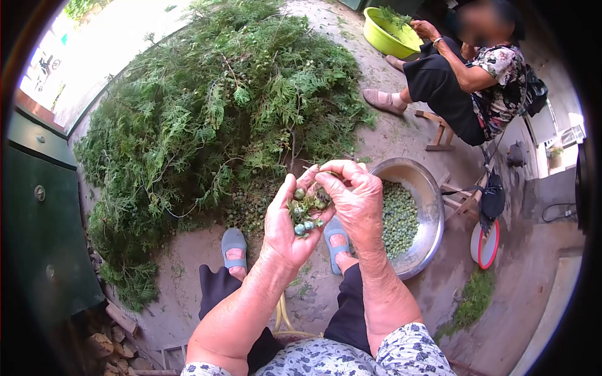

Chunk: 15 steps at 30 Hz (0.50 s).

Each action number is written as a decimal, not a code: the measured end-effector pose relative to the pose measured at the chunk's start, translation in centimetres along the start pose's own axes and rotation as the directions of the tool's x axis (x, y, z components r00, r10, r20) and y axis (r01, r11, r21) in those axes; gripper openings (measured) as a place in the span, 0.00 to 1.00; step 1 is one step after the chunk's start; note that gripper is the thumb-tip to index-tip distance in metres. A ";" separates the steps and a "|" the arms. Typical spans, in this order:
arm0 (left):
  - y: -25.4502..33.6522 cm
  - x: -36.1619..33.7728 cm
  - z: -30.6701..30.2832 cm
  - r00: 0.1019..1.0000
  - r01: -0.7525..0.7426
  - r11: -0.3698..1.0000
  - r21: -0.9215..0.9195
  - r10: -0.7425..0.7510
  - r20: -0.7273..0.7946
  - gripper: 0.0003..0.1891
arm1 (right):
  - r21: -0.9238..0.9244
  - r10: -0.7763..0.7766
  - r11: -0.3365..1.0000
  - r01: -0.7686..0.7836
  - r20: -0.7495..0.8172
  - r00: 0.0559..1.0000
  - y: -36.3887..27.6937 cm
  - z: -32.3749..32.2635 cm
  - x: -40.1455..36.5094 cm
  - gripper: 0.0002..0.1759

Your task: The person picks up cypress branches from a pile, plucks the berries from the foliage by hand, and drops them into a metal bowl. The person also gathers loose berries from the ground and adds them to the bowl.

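Note:
My left hand [283,225] is cupped palm up in the centre, holding several round green cones [303,216] with bits of green leaf. Over it, the fingers of my right hand [357,197] pinch a small sprig at the edge of that handful. Just right of my right hand, a wide metal basin [433,216] holds many small green cones [398,219]. Beyond my hands lies a large heap of green conifer branches [219,106], with loose cones on the ground at its near edge.
At the upper right a person [495,75] sits on a wooden stool [439,130], hands at a sprig over a yellow-green basin [379,37]. A red-rimmed round item [485,244] lies right. Green metal doors [44,225] stand left, above cut wood [110,348].

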<state>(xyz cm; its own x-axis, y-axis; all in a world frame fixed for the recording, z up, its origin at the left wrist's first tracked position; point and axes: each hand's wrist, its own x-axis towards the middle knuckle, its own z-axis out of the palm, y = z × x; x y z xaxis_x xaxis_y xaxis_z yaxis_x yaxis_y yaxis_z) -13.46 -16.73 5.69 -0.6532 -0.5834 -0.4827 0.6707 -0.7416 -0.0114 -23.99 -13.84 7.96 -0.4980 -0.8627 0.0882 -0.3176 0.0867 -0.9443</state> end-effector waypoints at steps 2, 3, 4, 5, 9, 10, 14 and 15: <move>0.1 0.2 -0.5 0.998 0.002 1.000 -0.010 -0.002 0.055 0.21 | 0.043 0.008 0.999 -0.006 -0.044 0.999 0.3 -0.2 0.2 0.04; 0.1 0.2 -0.6 0.994 0.006 1.000 -0.019 -0.003 0.111 0.21 | 0.042 0.007 0.999 -0.005 -0.045 0.999 0.3 -0.2 0.2 0.04; 0.2 0.2 -0.5 0.994 0.006 1.000 -0.019 -0.004 0.113 0.21 | 0.211 0.107 0.973 -0.098 -0.034 0.994 0.3 -0.3 0.3 0.05; 0.2 0.2 -0.5 0.992 0.007 1.000 -0.014 -0.005 0.129 0.21 | 0.371 0.203 0.910 -0.186 -0.007 0.979 0.3 -0.3 0.4 0.07; 0.2 0.0 0.4 0.997 0.005 0.999 -0.035 -0.002 0.080 0.23 | 0.547 0.256 0.807 -0.222 0.015 0.967 0.9 -0.6 0.8 0.05; 0.2 0.0 0.5 0.997 0.006 0.999 -0.035 -0.004 0.082 0.23 | 0.546 0.255 0.808 -0.221 0.014 0.967 1.2 -0.8 1.0 0.05; 1.0 -0.2 0.6 0.992 -0.063 0.997 -0.042 0.067 0.103 0.25 | 0.706 0.173 0.681 -0.195 0.104 0.979 2.0 -3.1 1.7 0.06; 1.3 -0.2 0.7 0.990 -0.093 0.995 -0.042 0.097 0.101 0.25 | 0.667 0.062 0.714 -0.214 0.244 0.968 1.8 -4.3 1.8 0.06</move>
<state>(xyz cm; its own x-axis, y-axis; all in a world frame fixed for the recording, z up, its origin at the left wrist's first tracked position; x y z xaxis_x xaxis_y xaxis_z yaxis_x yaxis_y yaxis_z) -12.68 -17.83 6.34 -0.6174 -0.6829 -0.3905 0.7426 -0.6697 -0.0031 -28.90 -13.06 7.80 -0.3045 -0.9511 -0.0509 0.4181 -0.0855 -0.9044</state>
